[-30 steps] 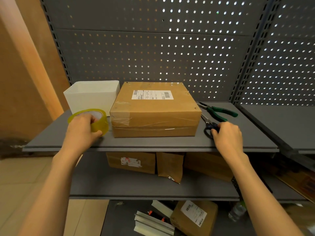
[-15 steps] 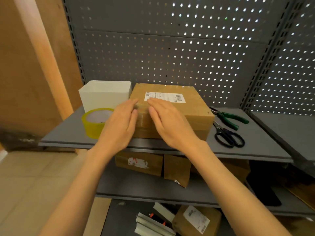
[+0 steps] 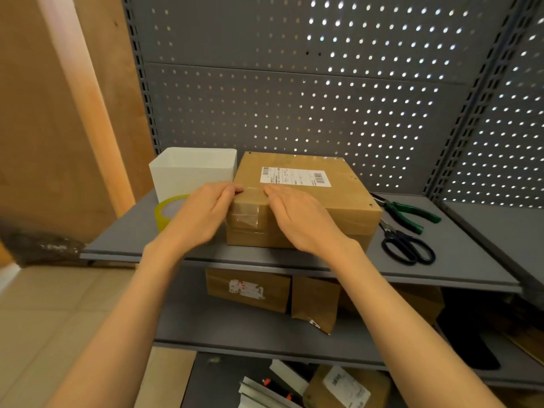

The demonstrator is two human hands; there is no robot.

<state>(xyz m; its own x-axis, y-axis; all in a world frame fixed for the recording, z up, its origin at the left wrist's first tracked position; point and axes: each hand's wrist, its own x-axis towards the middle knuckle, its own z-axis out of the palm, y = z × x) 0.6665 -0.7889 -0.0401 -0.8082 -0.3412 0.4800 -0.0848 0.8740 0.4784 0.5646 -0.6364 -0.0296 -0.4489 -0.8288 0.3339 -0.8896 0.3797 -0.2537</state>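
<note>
Now both hands have left the tape roll (image 3: 167,214) and scissors (image 3: 409,249). The left hand (image 3: 206,214) and right hand (image 3: 298,220) lie flat, fingers nearly straight, gripping nothing, pressing the taped near-left corner of the cardboard box (image 3: 332,201). It sits unmoved on the grey shelf (image 3: 459,260).

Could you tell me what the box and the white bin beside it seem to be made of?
The box looks like matte brown cardboard, with glossy clear tape glinting at its corner. The white bin seems smooth matte plastic, probably.
</note>
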